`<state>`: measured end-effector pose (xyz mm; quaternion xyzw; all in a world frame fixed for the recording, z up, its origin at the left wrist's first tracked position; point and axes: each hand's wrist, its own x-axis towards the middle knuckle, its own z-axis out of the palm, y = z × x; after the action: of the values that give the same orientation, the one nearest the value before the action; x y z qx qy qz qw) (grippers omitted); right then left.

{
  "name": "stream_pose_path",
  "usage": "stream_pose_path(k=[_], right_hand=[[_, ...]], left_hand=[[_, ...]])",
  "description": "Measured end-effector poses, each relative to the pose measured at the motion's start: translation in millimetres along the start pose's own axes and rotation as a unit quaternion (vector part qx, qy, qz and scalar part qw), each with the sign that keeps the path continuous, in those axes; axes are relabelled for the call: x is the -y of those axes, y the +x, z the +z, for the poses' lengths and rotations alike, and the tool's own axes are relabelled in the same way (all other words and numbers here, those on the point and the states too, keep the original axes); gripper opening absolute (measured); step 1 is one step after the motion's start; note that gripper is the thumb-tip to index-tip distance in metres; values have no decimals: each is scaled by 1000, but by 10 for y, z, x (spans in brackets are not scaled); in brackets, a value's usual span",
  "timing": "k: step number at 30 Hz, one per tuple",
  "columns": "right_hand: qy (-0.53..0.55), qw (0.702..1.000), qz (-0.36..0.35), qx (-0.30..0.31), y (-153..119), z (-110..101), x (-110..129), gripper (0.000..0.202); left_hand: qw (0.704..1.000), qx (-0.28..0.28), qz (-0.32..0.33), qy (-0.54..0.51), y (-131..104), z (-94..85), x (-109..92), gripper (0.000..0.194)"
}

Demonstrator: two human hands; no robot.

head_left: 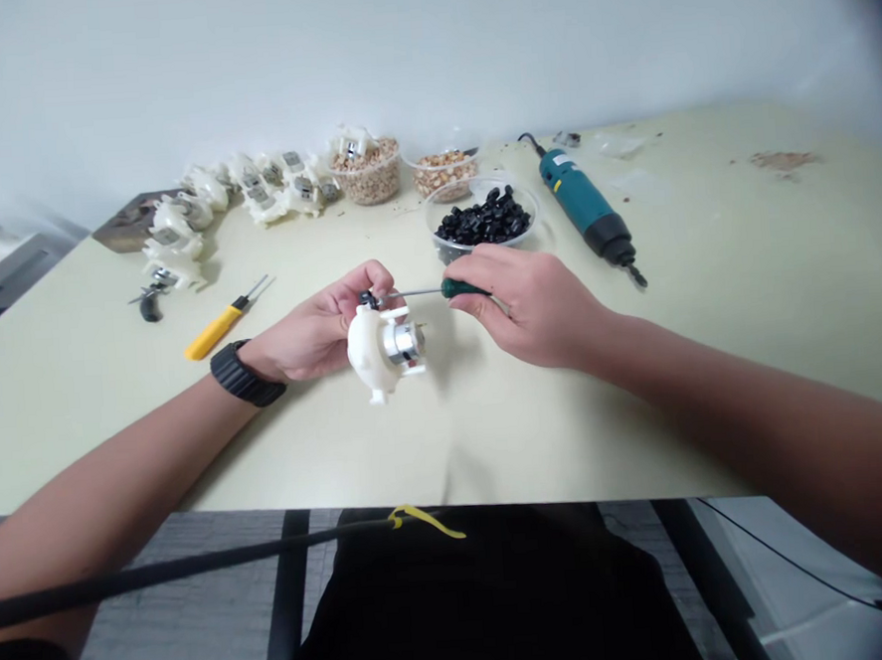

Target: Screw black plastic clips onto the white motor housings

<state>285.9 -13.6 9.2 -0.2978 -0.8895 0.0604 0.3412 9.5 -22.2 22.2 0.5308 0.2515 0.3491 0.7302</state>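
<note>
A white plastic motor housing (370, 352) with a small black part (368, 300) at its top is clamped in the fingers of the left hand (332, 322). A green-handled screwdriver (462, 288) is gripped in the right hand (525, 303), its shaft pointed leftward at the black part. Just beyond the right hand, black pieces (488, 218) are held in a clear plastic bowl (533, 227) on the worktop (567, 442).

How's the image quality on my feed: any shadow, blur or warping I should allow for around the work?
Head view: light is soft, with a faint shadow on the tabletop beside the white housing; the black piece at the screwdriver tip lacks fine detail; the right forearm looks soft; edges stretch, and the upper right corner darkens.
</note>
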Motion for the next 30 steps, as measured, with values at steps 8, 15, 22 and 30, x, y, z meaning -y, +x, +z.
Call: stream_pose_path(k=[8, 15, 22, 30], right_hand=[[-13, 999, 23, 37, 9, -58, 44, 31], [-15, 999, 23, 44, 11, -55, 50, 32], [5, 996, 13, 84, 26, -108, 89, 26], [78, 993, 37, 83, 55, -185, 141, 16]], left_hand=[[995, 3, 27, 91, 26, -26, -21, 51], [992, 0, 32, 126, 19, -41, -26, 55], [992, 21, 39, 116, 20, -113, 16, 48], [993, 35, 36, 109, 22, -151, 52, 47]])
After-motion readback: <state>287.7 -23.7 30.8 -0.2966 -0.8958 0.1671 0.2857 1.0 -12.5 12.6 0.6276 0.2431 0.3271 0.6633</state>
